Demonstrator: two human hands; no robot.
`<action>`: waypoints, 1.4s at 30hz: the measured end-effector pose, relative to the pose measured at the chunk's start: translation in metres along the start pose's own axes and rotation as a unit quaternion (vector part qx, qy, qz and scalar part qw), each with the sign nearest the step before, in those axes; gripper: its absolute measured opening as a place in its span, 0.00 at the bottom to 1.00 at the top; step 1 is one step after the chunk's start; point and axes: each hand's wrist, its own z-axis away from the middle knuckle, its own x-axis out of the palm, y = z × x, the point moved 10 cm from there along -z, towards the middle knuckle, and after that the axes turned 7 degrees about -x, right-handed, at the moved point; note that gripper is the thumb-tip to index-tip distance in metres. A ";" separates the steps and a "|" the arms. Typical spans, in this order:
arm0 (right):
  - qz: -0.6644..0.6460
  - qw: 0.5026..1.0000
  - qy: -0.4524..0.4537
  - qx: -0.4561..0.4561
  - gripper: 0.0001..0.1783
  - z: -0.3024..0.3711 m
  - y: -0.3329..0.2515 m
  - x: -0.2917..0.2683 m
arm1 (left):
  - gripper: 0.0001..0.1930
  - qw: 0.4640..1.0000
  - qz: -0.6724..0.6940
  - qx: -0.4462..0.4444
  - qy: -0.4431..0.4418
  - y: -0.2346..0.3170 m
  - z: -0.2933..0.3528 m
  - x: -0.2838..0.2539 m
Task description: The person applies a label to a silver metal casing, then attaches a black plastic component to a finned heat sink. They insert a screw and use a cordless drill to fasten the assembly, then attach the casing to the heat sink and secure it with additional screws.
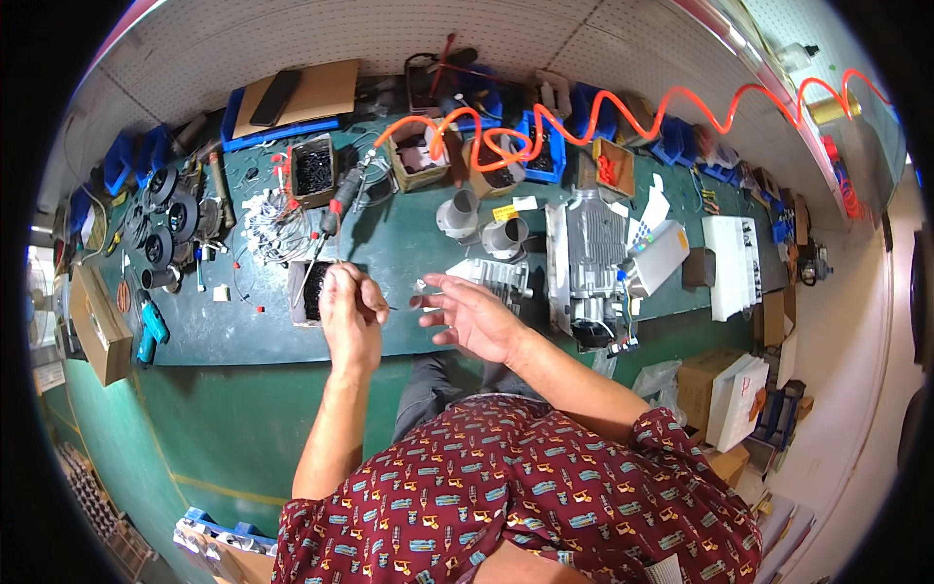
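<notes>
My left hand (348, 311) is held above the front edge of the green workbench (243, 331), fingers curled and pinching a small dark screw-like part. Just behind it sits a small open box of dark screws (304, 292). My right hand (472, 316) hovers to the right with fingers spread and palm turned up, holding nothing that I can make out. A small white piece (420, 287) lies on the bench between the two hands. A grey ribbed metal housing (496, 274) sits just beyond my right hand.
A larger grey motor housing (589, 258) and white blocks (730, 253) lie to the right. Two grey tubes (482, 222), cardboard boxes of parts (311, 167), a red-handled screwdriver (336, 209), black round parts (165, 209) and a coiled orange air hose (623, 112) fill the bench.
</notes>
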 end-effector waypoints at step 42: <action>0.246 0.938 -0.008 -0.242 0.12 0.265 -0.169 -0.174 | 0.18 0.793 -0.524 0.124 -0.286 -0.206 0.145 0.307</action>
